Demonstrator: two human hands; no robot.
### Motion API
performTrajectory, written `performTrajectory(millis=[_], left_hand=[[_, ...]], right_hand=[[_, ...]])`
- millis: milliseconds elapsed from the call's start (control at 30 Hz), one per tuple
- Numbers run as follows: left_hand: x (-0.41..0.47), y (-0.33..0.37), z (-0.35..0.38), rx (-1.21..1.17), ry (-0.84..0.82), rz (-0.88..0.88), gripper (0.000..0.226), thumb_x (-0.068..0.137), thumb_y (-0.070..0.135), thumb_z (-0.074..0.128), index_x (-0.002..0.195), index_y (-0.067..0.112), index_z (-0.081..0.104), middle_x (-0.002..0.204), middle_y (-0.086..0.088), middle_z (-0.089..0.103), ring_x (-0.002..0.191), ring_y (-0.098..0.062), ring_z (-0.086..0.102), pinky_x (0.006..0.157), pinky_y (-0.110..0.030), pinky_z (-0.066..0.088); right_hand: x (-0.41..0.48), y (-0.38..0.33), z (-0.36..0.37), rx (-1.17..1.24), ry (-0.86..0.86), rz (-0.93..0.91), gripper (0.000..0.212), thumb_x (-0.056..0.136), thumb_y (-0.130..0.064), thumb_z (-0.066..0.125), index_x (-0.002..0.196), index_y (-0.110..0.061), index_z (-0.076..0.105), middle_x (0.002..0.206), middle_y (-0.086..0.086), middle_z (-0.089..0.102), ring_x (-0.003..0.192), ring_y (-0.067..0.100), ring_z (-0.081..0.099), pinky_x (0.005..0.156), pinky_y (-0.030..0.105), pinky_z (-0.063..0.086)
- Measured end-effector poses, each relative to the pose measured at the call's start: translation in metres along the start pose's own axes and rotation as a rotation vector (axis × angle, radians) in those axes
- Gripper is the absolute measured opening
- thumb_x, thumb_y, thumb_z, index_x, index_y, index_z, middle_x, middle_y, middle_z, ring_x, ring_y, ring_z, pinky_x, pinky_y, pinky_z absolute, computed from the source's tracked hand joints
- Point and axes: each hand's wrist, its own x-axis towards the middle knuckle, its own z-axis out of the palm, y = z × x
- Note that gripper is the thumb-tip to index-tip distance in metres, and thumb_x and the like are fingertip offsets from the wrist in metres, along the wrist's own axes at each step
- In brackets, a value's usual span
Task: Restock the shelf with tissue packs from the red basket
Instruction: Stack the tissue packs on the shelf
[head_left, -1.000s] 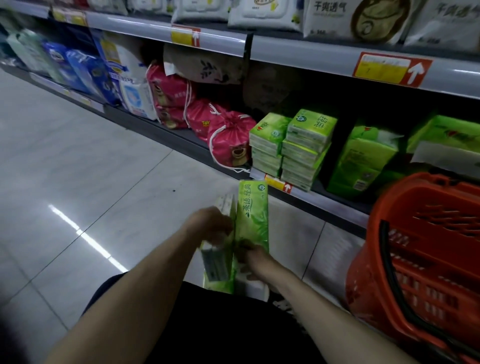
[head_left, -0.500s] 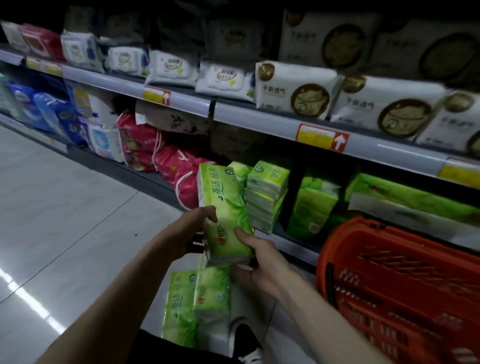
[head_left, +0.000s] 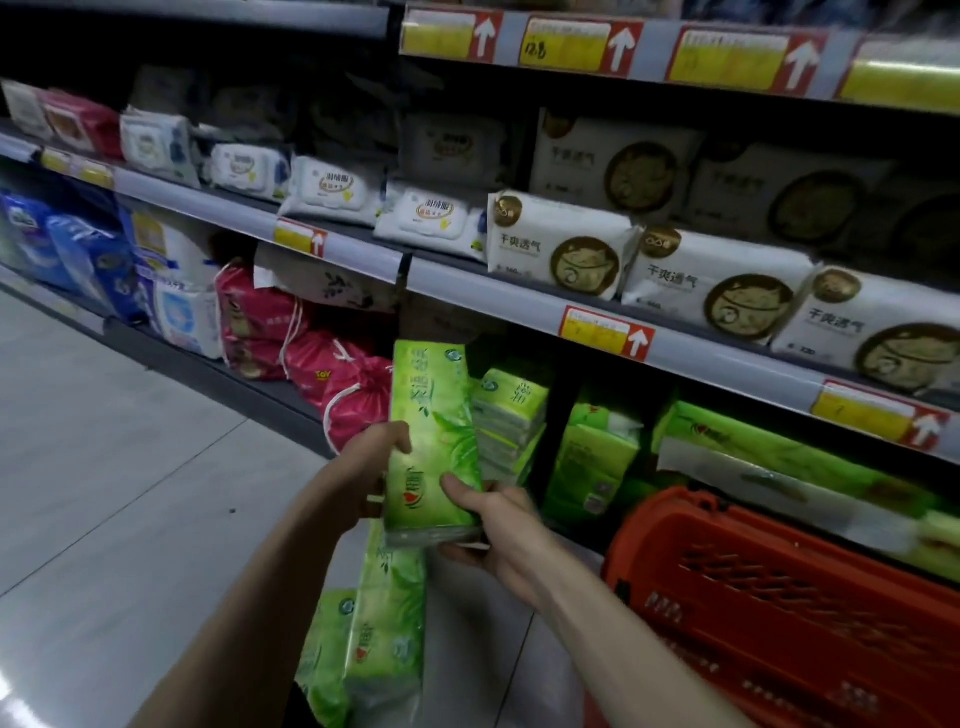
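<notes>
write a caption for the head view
Left hand and right hand hold a green tissue pack before the shelf, red basket alongside

1 green tissue pack (head_left: 434, 431) held on end by left grip (head_left: 363, 467) and right grip (head_left: 498, 525), before bottom shelf (head_left: 218, 379); red basket (head_left: 779, 597) at right.

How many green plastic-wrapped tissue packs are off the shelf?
3: one upright green tissue pack gripped by left hand and right hand; two lower packs side by side below it. More may be hidden in the red plastic basket.

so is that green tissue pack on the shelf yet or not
Not yet: the green tissue pack is upright before the shelf, held by left hand and right hand.
</notes>
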Motion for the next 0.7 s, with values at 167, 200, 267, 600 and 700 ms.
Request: performTrajectory(millis=[167,200,267,600,700], left_hand=[[0.031,0.010,-0.005,-0.150,0.190,0.117,0.009,0.090,0.014,0.057,0.095,0.008,0.062,0.089,-0.013,0.069,0.074,-0.027,0.064,0.064,-0.030,0.048],[0.035,0.009,-0.007,-0.165,0.230,0.152,0.008,0.092,0.015,0.058,0.089,0.009,0.062,0.087,-0.012,0.068,0.073,-0.025,0.063,0.064,-0.029,0.047],[0.042,0.004,-0.009,-0.163,0.254,0.177,0.016,0.096,0.019,0.056,0.085,0.010,0.064,0.089,-0.013,0.068,0.077,-0.024,0.063,0.069,-0.032,0.049],[0.089,-0.015,-0.004,-0.719,0.260,0.010,0.004,0.087,0.001,0.068,0.090,0.003,0.067,0.097,-0.012,0.063,0.093,-0.026,0.062,0.070,-0.029,0.054],[0.101,-0.020,-0.001,-0.760,0.304,0.043,0.020,0.086,-0.002,0.072,0.106,-0.002,0.071,0.110,-0.011,0.066,0.110,-0.027,0.062,0.083,-0.033,0.058]], right_hand=[[0.044,-0.008,0.025,0.084,0.040,0.047,0.036,0.092,-0.031,0.082,0.118,-0.008,0.074,0.103,0.012,0.082,0.076,0.021,0.078,0.063,0.034,0.062],[0.049,-0.011,0.030,0.124,0.048,0.051,0.035,0.093,-0.030,0.081,0.118,-0.007,0.074,0.099,0.011,0.082,0.071,0.020,0.077,0.061,0.035,0.062],[0.059,-0.017,0.038,0.205,0.096,0.046,0.033,0.094,-0.026,0.080,0.118,-0.005,0.072,0.090,0.010,0.082,0.064,0.019,0.077,0.057,0.033,0.062],[0.113,-0.014,0.060,0.555,0.094,0.152,0.047,0.096,-0.028,0.076,0.130,0.003,0.069,0.124,0.027,0.073,0.123,0.043,0.068,0.084,0.040,0.064],[0.120,-0.009,0.054,0.451,0.132,0.154,0.046,0.097,-0.039,0.073,0.127,-0.003,0.072,0.116,0.019,0.078,0.106,0.033,0.077,0.062,0.032,0.063]])
